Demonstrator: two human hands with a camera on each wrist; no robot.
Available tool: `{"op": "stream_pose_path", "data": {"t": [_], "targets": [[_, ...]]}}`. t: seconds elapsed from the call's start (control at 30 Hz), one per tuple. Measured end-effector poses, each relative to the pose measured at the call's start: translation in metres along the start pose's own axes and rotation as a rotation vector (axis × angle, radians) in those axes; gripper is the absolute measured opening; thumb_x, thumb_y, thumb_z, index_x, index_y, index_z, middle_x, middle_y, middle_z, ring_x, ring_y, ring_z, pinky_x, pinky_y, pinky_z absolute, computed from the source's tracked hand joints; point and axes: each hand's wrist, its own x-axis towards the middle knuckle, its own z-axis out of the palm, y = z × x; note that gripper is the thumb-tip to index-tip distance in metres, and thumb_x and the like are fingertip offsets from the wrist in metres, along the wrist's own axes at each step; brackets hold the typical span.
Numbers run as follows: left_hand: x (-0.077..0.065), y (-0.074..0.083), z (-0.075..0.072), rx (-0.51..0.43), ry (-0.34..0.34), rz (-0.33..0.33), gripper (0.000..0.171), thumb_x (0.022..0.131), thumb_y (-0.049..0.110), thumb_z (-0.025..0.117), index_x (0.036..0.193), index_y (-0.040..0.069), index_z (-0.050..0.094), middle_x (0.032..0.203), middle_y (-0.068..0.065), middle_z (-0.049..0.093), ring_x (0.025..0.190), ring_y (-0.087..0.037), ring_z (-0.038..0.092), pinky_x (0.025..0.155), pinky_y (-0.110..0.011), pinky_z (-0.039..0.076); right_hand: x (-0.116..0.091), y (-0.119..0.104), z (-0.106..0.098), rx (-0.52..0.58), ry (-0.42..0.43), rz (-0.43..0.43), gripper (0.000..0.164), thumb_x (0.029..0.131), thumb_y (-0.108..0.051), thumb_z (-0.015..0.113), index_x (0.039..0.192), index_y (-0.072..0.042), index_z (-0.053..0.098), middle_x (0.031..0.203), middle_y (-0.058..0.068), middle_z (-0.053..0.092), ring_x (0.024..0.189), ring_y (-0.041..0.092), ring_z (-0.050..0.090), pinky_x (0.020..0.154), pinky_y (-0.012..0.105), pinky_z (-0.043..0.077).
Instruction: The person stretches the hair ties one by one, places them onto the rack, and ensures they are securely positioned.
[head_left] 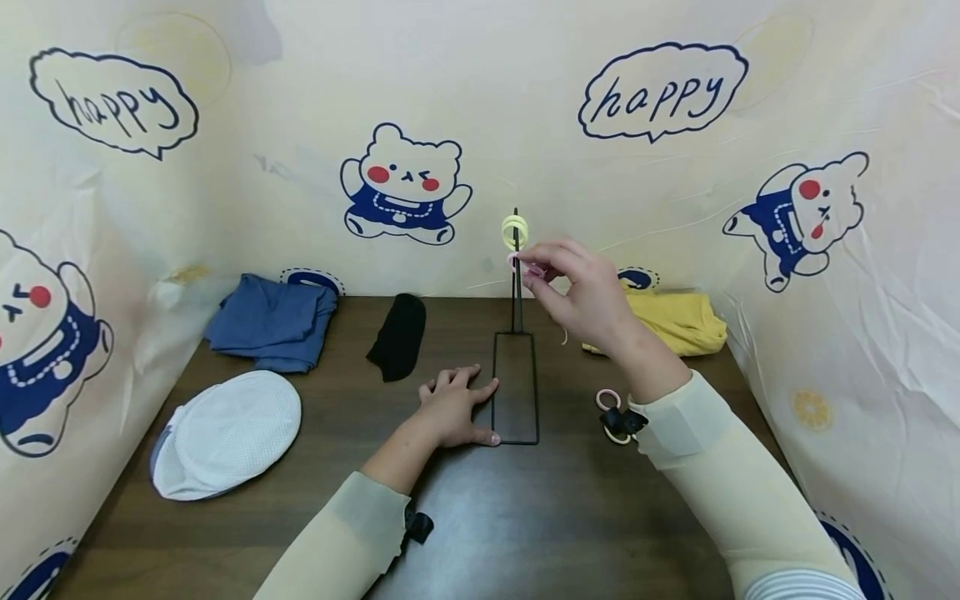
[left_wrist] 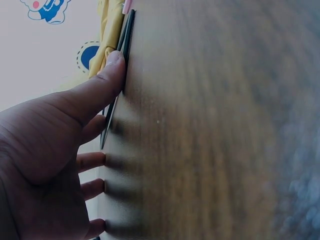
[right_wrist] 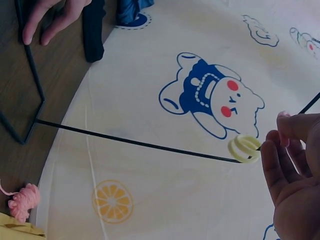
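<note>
- Pinched between thumb and fingertips, a small pink loop [head_left: 534,270] is held by the right hand [head_left: 581,283] beside the upper part of the black wire stand [head_left: 516,308]. From the head view I cannot tell whether the loop already encircles the rod. Yellow rings [head_left: 506,233] hang just beyond it; I take the light pinch as a way to leave the loop's opening free.
- Still in the head view, the left hand [head_left: 450,410] is spread and grasps nothing, its thumb and forefinger against the side of the rectangular base [head_left: 537,392], presumably to steady so slender a stand. Blue cloth [head_left: 273,321], a black sock [head_left: 399,337] and a white cap [head_left: 228,433] lie to the left, yellow cloth [head_left: 678,323] to the right, leaving the stand reachable between them.
- On the left wrist view I see the thumb meeting the wire and the other fingertips braced on the table [left_wrist: 200,125], which should spare the base from shifting.
- Through the right wrist view, the yellow rings sit around the rod just beside the pinching fingers. A pink bundle [right_wrist: 24,202] rests near the yellow cloth.
</note>
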Motion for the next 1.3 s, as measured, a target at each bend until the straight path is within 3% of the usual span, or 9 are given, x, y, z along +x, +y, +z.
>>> {"op": "stream_pose_path", "data": {"t": [0.27,0.67,1.3], "targets": [[0.000,-0.001,0.000,-0.004,0.004,0.006,0.099,0.078,0.070,0.078,0.162,0.040,0.034,0.172,-0.005,0.017,0.153,-0.041,0.017,0.109,-0.070,0.021,0.009,0.012,0.007,-0.046,0.009,0.112,0.029,0.093,-0.001,0.076,0.121,-0.002,0.074,0.115,0.009,0.067,0.092,0.018,0.069,0.080,0.033,0.059],[0.001,-0.002,0.003,-0.004,0.010,0.006,0.099,0.078,0.071,0.078,0.162,0.040,0.034,0.172,-0.005,0.018,0.152,-0.041,0.018,0.108,-0.070,0.021,0.012,0.023,0.013,-0.043,0.016,0.167,0.030,0.093,-0.001,0.076,0.123,0.000,0.072,0.128,0.013,0.062,0.099,0.024,0.071,0.082,0.036,0.060],[0.001,-0.001,-0.001,-0.007,-0.003,0.005,0.100,0.078,0.071,0.078,0.162,0.041,0.033,0.172,-0.005,0.017,0.152,-0.041,0.017,0.109,-0.070,0.021,-0.028,0.017,-0.002,-0.022,0.042,0.101,0.032,0.088,0.001,0.080,0.119,-0.002,0.074,0.114,0.009,0.071,0.085,0.021,0.073,0.075,0.040,0.060]]}}
